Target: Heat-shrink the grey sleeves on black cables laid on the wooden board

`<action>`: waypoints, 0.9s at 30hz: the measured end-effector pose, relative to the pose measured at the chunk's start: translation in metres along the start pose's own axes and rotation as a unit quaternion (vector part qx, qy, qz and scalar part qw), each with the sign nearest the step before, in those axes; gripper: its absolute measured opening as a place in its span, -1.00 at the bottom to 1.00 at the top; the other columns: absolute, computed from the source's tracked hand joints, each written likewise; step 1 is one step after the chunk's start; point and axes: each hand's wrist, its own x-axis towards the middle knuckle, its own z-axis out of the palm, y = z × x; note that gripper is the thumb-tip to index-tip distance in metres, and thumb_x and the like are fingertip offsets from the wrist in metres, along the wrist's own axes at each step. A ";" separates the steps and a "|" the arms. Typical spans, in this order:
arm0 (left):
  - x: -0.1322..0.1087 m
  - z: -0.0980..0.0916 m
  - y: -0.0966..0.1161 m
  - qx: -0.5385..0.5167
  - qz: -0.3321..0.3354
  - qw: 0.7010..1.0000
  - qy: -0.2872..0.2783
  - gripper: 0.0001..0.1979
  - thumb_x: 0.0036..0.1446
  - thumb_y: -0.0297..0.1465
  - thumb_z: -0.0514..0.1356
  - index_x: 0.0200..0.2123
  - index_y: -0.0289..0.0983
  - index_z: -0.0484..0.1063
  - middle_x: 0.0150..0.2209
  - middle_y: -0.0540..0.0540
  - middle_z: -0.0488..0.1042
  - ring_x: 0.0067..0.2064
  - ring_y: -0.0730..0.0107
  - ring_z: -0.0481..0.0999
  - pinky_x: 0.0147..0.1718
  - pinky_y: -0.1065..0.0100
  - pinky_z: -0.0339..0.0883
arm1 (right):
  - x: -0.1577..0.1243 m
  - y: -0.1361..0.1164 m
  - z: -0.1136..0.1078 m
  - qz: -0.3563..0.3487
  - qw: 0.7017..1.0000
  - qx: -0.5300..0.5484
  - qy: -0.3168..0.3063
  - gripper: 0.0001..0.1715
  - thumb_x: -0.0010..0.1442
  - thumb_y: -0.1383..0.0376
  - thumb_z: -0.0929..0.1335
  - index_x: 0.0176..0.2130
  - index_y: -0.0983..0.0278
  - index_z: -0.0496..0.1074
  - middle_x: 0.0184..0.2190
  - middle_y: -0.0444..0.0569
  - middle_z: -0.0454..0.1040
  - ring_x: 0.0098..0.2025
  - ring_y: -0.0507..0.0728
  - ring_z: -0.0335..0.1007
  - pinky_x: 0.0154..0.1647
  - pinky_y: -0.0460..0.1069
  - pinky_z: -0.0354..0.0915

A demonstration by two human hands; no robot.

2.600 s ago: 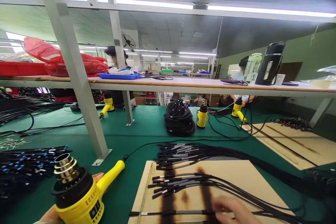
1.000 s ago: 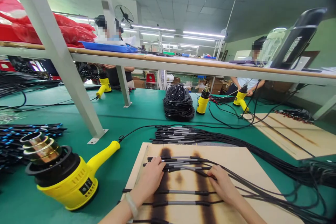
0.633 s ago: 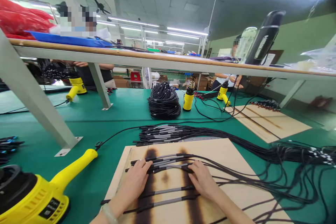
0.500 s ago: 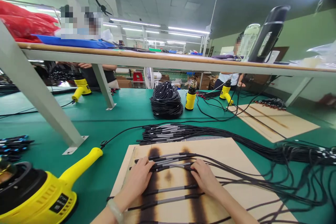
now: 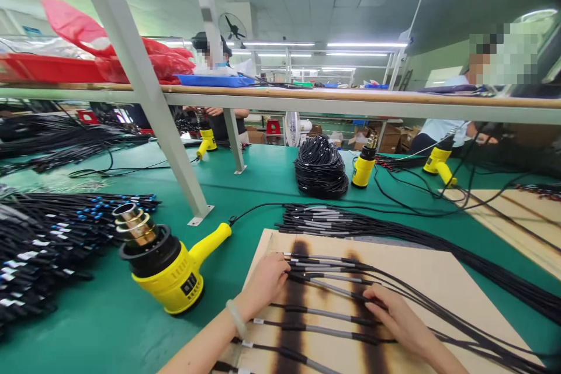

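Note:
A scorched wooden board (image 5: 421, 272) lies in front of me with several black cables (image 5: 326, 314) laid across it, each with a grey sleeve. My left hand (image 5: 265, 281) rests flat on the cable ends at the board's left side. My right hand (image 5: 392, 315) presses on the cables further right, fingers spread over them. A yellow heat gun (image 5: 169, 272) stands nozzle-up on the green table (image 5: 254, 184), left of the board, apart from my hands.
A bundle of black cables (image 5: 350, 223) lies behind the board, a coil (image 5: 321, 168) further back. More cables (image 5: 48, 234) with blue tips fill the left. A slanted metal post (image 5: 149, 99) holds a shelf (image 5: 307, 96). Other yellow heat guns (image 5: 363, 168) and two people sit opposite.
My left hand let go of the heat gun, which now stands on the table, and joined my right hand on the cables. My view has swung back to the left.

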 end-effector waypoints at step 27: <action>-0.047 -0.034 -0.030 -0.007 -0.017 0.995 -0.097 -0.71 0.01 -0.61 -0.04 -0.42 -0.25 0.44 -0.32 -0.08 0.38 -0.26 0.32 0.35 -0.31 0.37 0.20 | 0.010 -0.008 0.033 -0.030 0.999 0.011 -0.011 -0.72 0.28 0.15 0.13 -0.24 0.21 0.32 -0.28 -0.02 0.42 -0.20 0.13 0.35 -0.16 0.01 0.26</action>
